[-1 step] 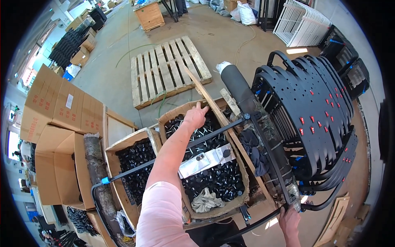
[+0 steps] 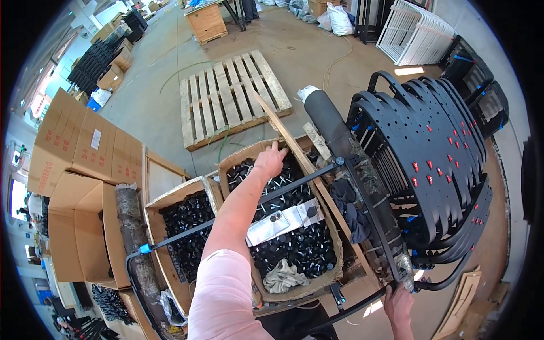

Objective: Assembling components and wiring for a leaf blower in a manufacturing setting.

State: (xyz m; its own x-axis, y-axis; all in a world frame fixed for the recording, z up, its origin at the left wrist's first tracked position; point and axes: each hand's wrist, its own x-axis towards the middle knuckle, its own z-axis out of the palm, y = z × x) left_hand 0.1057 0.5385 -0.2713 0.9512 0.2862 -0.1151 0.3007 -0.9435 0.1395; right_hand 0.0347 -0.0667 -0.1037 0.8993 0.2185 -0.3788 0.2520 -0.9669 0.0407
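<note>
Nearest my view, my right hand [image 2: 399, 303] is closed around the lower right corner of the black tubular frame [image 2: 372, 220], fingers curled over the tube. The frame lies tilted across the boxes, one bar passing just beyond my left forearm.

My left hand [image 2: 268, 161] reaches over that bar to the far end of the cardboard-lined box [image 2: 243, 152], fingers bent and slightly spread. I can't tell whether they have hold of anything; black-headed bolts [image 2: 294, 249] fill the box around and below them. On the bolts lie a silver-white flat packet [image 2: 269, 228] and, closer to me, a crumpled knitted glove [image 2: 285, 276].

Against the picture just before, I find almost no change: both hands keep their places and the frame sits as it did. I judge this a pause or a very small movement, with the right hand steadying the frame while the left is busy at the bolts.

To the left stands a second box [image 2: 170, 194] of black parts; to the right, a wooden strip [image 2: 292, 141] and a dark wrapped roll [image 2: 326, 113]. Beyond them are stacked black perforated panels [image 2: 419, 147], then a wooden pallet [image 2: 271, 78] on the floor, and farthest, white metal frames [image 2: 416, 37].
</note>
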